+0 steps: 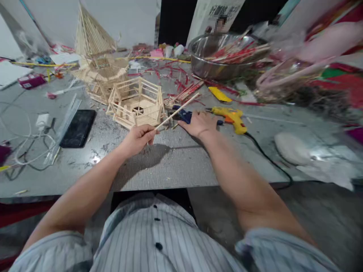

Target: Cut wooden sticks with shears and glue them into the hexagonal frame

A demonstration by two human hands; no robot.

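Reaching over the near edge of a grey counter (pixel 170 170), a person in a striped, buttoned shirt (pixel 136 230) has both forearms stretched forward. The left hand (pixel 141 138) pinches one end of a thin wooden stick (pixel 185 107) between thumb and fingers; the stick slants up and to the right, its free end raised in front of the right hand's reach. The right hand (pixel 202 124) lies over a dark blue tool (pixel 184 115), touching it, though whether the fingers close around it cannot be told. Off to the left, a black phone (pixel 78 128) lies flat near a white charger (pixel 44 121); to the right of the right hand, a yellow glue gun (pixel 234 119) rests on its side, trailing a black cord (pixel 263 151). Just beyond the left hand sits a many-sided wooden frame (pixel 150 112) with railings and a slatted floor. Behind it, to the left, stands a wooden model (pixel 90 37) with a pointed roof. Red scraps (pixel 181 75) lie scattered near a metal bowl (pixel 202 70) filled with sticks.
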